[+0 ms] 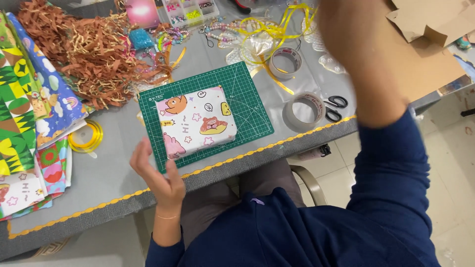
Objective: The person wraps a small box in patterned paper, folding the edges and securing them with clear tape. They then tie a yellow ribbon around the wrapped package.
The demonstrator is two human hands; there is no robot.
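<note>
- Parcel (197, 121): flat, squarish, wrapped in white paper with orange and pink bear cartoons, lying tilted on the green mat (250, 106) at the desk's near edge.
- Mat corner carries a small white label.

Grey worktop (114, 173) with yellow braid edging. Far left: heap of brown paper shred (89, 49), stacked patterned wrapping sheets (29, 113), yellow ribbon spool (86, 137) beside them. Far edge: bead box (190, 11), loose bead strings (173, 35), yellow ribbon tangle (277, 29). Right of centre: two clear tape rolls (286, 62) (304, 110), black scissors (334, 108), cardboard pieces (425, 44).
</note>
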